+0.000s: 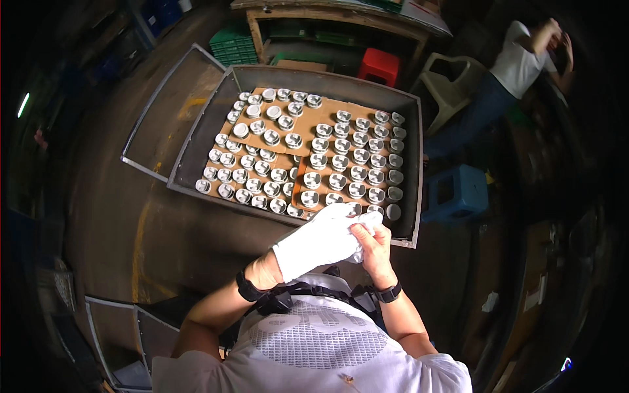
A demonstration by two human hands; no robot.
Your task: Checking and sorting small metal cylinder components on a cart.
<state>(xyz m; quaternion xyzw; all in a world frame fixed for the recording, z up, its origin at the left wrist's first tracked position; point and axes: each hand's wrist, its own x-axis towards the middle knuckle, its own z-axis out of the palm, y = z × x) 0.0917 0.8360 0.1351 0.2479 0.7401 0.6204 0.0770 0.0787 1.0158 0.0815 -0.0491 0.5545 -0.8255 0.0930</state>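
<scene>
My left hand (318,242) wears a white glove and reaches in over the near edge of a metal crate. Its fingers look bent against a bunched white glove (371,219), though white on white blurs where one ends. Bare and coming from the right, my right hand (376,253) is closed on that bunched cloth, thumb on top. Just beyond both hands, metal pistons (338,181) stand in rows on brown cardboard (311,118) inside the grey crate (418,164). A few near pistons are partly hidden by my hands.
A blue stool (462,190), a pale plastic chair (452,88) and a person in a white shirt (521,62) are to the right. A red stool (380,67) and wooden table (341,14) are behind the crate. A metal frame (141,124) leans at its left.
</scene>
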